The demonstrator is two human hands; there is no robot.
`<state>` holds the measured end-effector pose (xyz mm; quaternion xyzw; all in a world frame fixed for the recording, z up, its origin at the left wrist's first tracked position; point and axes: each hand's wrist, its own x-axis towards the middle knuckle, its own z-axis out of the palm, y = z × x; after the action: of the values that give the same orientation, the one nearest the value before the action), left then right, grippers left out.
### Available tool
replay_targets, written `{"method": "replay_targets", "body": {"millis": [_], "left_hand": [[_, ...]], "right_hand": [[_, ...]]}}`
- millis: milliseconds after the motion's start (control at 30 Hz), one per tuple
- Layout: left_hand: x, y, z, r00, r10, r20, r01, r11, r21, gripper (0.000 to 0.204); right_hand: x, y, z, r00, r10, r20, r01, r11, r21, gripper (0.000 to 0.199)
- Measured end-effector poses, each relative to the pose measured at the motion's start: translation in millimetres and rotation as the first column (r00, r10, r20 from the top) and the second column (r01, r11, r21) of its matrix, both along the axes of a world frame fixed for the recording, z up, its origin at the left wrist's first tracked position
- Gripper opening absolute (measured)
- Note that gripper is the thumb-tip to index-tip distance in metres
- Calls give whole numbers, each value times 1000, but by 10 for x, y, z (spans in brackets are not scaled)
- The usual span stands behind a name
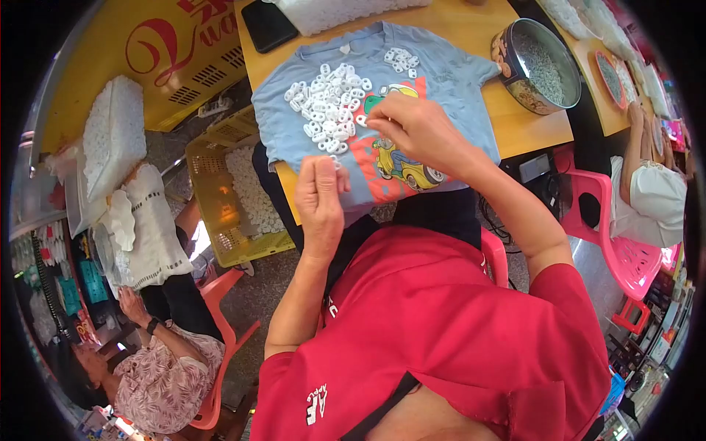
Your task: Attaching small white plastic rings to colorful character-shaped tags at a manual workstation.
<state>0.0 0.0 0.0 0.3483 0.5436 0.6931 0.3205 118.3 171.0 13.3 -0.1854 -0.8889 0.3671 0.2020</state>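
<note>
- While a blue T-shirt (434, 81) is lying spread over the wooden table (529, 128), a yellow crate (213, 184) at the left is holding white rings.
- A round tin (535, 67) at the far right is holding small metal bits.
- The right hand (415, 128) is reaching, fingers pinched together, beside the pile of white rings (327, 106) on the shirt.
- The left hand (320, 195), nearer, is pinching a white ring (336, 163).

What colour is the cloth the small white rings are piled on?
Light blue, a T-shirt with a red and yellow cartoon car print under the white rings; the head view shows it.
</note>
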Motion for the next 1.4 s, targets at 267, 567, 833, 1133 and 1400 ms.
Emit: {"method": "replay_targets", "body": {"millis": [267,567,833,1133,1400], "left_hand": [[-112,-64,61,990,110,89,-114,993,36,27],[-131,84,72,981,26,193,-51,990,129,26],[37,299,253,977,-50,208,22,990,136,27],[133,461,314,966,-134,220,102,983,152,26],[183,498,316,988,-107,112,91,985,144,26]], "right_hand": [[-187,-28,-91,993,-99,60,69,922,382,14],[-20,34,102,997,-77,-28,59,912,-407,28],[227,-61,321,942,-223,-252,-154,381,-912,28],[316,-142,448,911,-289,-294,-175,374,-911,31],[321,-195,551,956,-212,-205,-66,523,-850,28]]}}
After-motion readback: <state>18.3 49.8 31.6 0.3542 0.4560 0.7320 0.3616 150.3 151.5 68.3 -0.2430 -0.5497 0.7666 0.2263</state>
